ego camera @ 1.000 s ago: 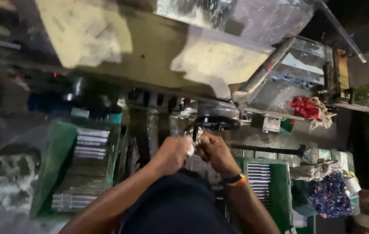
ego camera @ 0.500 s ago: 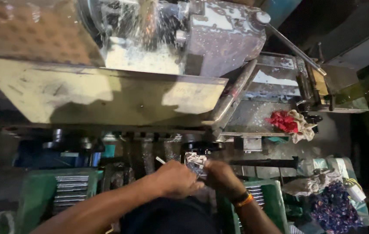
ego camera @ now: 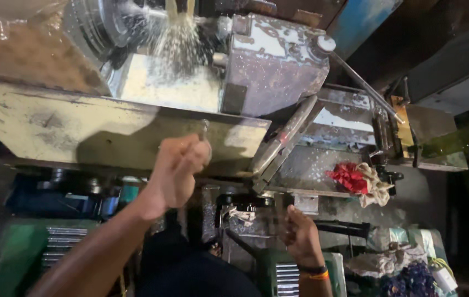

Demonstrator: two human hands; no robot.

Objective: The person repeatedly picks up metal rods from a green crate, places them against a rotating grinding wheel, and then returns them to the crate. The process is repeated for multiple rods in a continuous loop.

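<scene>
Dim workshop: coolant spraying on lathe (ego camera: pixel 267 60) at 12; left hand (ego camera: pixel 178 168) gripping small metal piece (ego camera: pixel 205 130), right hand (ego camera: pixel 300 235) loosely curled, red rag (ego camera: pixel 349 177) lying at 3.

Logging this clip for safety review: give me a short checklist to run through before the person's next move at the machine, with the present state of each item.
1. Left hand grips small metal part firmly: ok.
2. Right hand clear of the spray: ok, it is low, near the bench.
3. Coolant spray running on the machine: ok.
4. Red rag away from both hands: ok.
5. Right hand empty: cannot tell.
6. Spinning parts stopped: cannot tell.
</scene>
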